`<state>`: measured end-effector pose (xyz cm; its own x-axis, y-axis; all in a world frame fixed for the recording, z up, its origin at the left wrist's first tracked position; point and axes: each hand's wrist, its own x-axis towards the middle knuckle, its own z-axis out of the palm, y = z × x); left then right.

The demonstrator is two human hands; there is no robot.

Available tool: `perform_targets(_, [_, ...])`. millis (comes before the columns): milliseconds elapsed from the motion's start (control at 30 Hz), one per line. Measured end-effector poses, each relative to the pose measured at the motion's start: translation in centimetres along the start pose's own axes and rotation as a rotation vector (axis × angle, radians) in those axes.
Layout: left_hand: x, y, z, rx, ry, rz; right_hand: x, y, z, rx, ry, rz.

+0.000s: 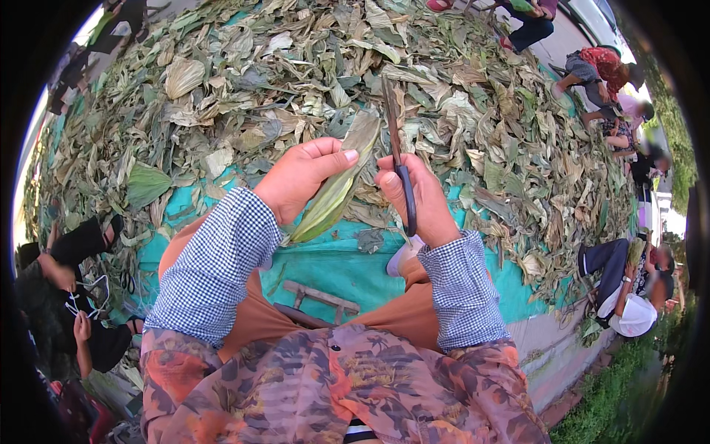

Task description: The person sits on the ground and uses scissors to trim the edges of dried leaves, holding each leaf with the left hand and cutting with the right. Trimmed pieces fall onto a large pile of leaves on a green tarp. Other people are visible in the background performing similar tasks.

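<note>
My left hand (299,180) grips a folded, dried green-brown leaf (333,194), thumb on top. The leaf, which looks like a lotus leaf, slants from near my lap up towards the right. In my right hand (424,202) is a pair of scissors (393,127) with dark handles and brown, rusty-looking blades. Their blades point away from me, close together, just right of the leaf's upper end and apart from it. A broad heap of dried leaves (233,105) spreads out beyond both hands. Between my knees lies a green tarp (338,263).
Part of a wooden stool (321,294) shows below my lap. At left, a person in black (89,316) handles white string. Several people sit along the heap's right side, one in a white top (635,313). Pavement (554,355) and grass (604,394) border the tarp.
</note>
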<state>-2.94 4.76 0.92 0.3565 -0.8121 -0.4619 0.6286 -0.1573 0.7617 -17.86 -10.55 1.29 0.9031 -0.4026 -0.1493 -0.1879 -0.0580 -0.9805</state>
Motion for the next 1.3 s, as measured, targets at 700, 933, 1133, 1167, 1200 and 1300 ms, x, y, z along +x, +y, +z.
perform_targets(700, [-0.8, 0.7, -2.6, 0.018, -0.011, -0.030, -1.0, 2.5, -0.8, -0.180, -0.182, 0.113])
perform_targets(933, [-0.7, 0.9, -2.7, -0.005, -0.004, -0.041, -1.1, 1.5, -0.9, -0.063, -0.191, 0.172])
perform_targets(1133, [-0.8, 1.1, -2.3, 0.005, -0.006, -0.037, -1.2, 1.2, -1.4, -0.106, -0.192, 0.168])
perform_targets(1167, [-0.8, 1.2, -2.1, 0.005, -0.003, -0.037, -1.1, 1.6, -1.6, -0.127, -0.195, 0.154])
perform_targets(1200, [-0.9, 1.2, -2.1, 0.011, -0.006, -0.047, -1.1, 1.8, -1.6, -0.174, -0.188, 0.117])
perform_targets(1300, [-1.0, 1.3, -1.8, 0.042, -0.038, -0.075, -1.2, 1.9, -1.3, -0.241, -0.170, 0.045])
